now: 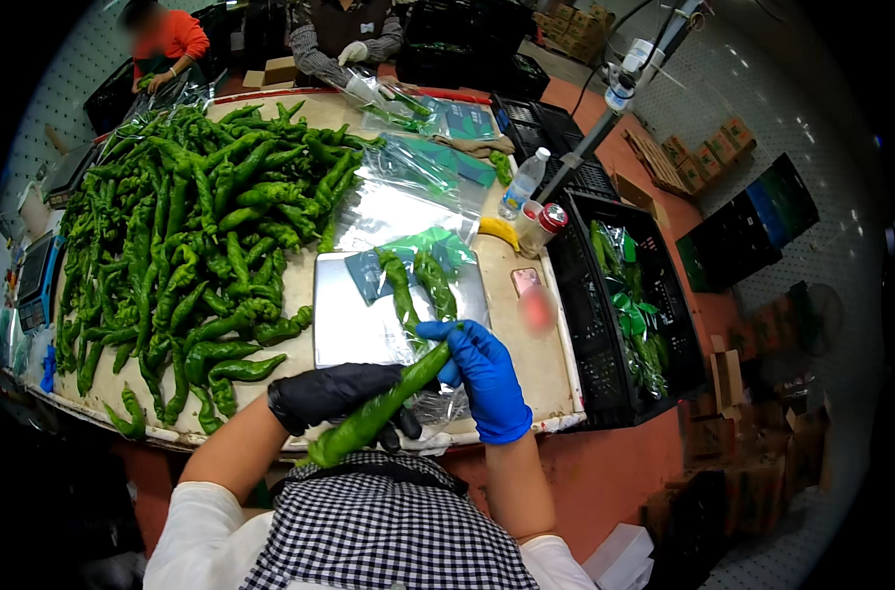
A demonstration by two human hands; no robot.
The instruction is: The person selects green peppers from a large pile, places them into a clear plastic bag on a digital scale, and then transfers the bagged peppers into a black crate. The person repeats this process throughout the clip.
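A long green pepper [377, 417] slants between my two gloved hands, close to the table's front edge. My left hand [337, 391], in a black glove, is closed around its lower, thicker length. In a blue glove, my right hand [491, 380] pinches its narrow upper end. Just beyond lies a clear plastic bag [443, 254] with green print and several peppers [399, 284] inside. The bag rests on a scale's metal plate [351, 332], its near part crumpled below my hands. To the left spreads a large heap of loose green peppers [196, 221].
Flat printed bags [418, 199] lie behind the scale. On the right stand a water bottle [525, 183], a red-lidded jar [547, 225], a banana [500, 232] and a phone [526, 280]. A black crate [576, 310] holds bagged peppers. Two people work across the table.
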